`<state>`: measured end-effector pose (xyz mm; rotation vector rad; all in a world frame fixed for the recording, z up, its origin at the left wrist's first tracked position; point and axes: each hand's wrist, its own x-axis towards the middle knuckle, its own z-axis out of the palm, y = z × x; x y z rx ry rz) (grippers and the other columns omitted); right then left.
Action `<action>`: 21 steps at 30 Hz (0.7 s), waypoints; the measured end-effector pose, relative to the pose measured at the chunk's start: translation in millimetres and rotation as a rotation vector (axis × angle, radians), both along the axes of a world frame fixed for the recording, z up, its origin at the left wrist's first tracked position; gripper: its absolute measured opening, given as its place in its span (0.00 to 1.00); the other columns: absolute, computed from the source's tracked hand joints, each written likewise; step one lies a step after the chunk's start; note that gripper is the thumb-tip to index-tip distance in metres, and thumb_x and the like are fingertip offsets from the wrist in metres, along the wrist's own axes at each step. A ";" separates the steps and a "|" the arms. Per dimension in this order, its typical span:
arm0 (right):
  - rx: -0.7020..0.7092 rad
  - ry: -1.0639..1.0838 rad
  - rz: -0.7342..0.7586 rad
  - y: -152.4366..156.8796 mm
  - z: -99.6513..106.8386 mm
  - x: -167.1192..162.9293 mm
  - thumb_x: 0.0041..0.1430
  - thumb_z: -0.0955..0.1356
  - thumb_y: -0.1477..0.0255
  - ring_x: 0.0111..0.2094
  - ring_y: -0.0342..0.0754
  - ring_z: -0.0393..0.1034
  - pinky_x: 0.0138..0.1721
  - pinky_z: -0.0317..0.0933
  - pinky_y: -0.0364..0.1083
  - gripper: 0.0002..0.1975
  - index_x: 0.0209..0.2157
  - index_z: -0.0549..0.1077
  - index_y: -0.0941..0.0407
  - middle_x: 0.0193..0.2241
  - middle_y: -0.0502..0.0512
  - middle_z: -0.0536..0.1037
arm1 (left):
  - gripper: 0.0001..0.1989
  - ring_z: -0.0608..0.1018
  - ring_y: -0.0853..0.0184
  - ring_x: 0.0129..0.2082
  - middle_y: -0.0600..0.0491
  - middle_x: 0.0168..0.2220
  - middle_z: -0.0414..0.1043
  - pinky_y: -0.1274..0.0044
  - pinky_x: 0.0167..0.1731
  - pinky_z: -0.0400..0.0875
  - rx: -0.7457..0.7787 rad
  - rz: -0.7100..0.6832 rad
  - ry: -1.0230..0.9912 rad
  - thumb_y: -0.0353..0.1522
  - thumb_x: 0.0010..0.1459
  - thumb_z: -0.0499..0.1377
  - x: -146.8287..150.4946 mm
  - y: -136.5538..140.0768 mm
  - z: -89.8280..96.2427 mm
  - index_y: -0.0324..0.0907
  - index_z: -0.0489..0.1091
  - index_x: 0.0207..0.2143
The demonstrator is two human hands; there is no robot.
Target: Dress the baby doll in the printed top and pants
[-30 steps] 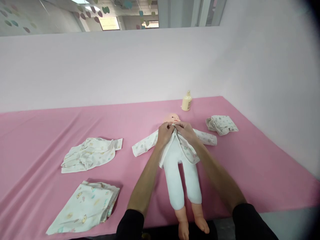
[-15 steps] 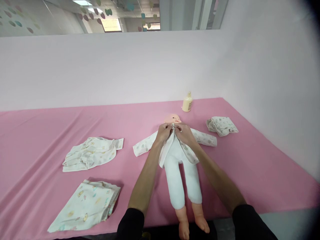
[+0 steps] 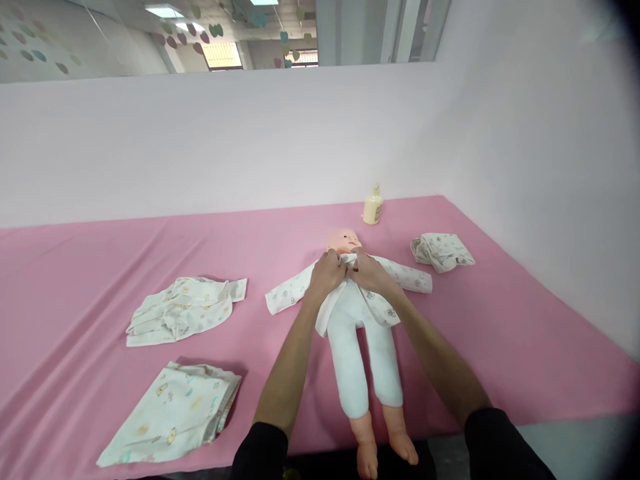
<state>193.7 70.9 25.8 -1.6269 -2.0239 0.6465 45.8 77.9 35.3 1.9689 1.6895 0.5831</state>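
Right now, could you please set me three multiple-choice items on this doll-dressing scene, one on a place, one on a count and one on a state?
1. Where does the cream bottle stand?
A. beyond the doll's head, near the wall
B. beside the doll's feet
C. on the folded cloth

2. How many loose printed garments or cloths lie on the pink table apart from the doll?
A. one
B. three
C. five

3. How is the doll's printed jacket?
A. closed down to the hem
B. pinched together at the neck, flaps open below
C. lying off the doll

Answers: 1 A, the cream bottle stands past the doll. 2 B, crumpled garment, folded cloth, bundled garment on the pink table. 3 B, left hand and right hand pinch the printed jacket at the collar.
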 end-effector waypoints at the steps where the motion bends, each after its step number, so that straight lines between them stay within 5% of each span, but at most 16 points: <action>1: 0.000 -0.019 -0.007 -0.5 0.9 0.4 0.56 0.63 0.72 0.39 0.53 0.70 0.34 0.56 0.45 0.20 0.51 0.62 0.57 0.35 0.55 0.76 | 0.06 0.74 0.61 0.41 0.45 0.45 0.72 0.74 0.37 0.64 0.010 -0.009 0.016 0.31 0.61 0.51 -0.5 -1.3 1.6 0.41 0.64 0.40; 9: 0.027 -0.201 -0.034 -5.7 4.2 7.0 0.55 0.64 0.75 0.41 0.56 0.70 0.35 0.54 0.47 0.10 0.41 0.68 0.56 0.42 0.62 0.76 | 0.10 0.74 0.55 0.48 0.41 0.47 0.70 0.70 0.42 0.63 0.020 0.015 0.229 0.32 0.63 0.50 -10.8 -6.8 0.2 0.40 0.64 0.44; 14: 0.129 -0.201 -0.045 -3.7 6.1 7.4 0.57 0.60 0.79 0.31 0.49 0.65 0.31 0.48 0.47 0.08 0.26 0.62 0.54 0.30 0.57 0.74 | 0.10 0.74 0.56 0.42 0.43 0.42 0.72 0.70 0.38 0.63 0.064 0.064 0.265 0.26 0.62 0.45 -9.5 -11.2 3.8 0.41 0.65 0.39; 21: 0.099 -0.132 -0.133 7.3 9.9 26.0 0.56 0.60 0.78 0.23 0.46 0.54 0.28 0.43 0.48 0.12 0.21 0.56 0.53 0.20 0.52 0.65 | 0.10 0.74 0.57 0.41 0.40 0.45 0.69 0.71 0.37 0.63 0.111 0.184 0.291 0.26 0.65 0.45 -13.6 -17.7 14.4 0.39 0.66 0.41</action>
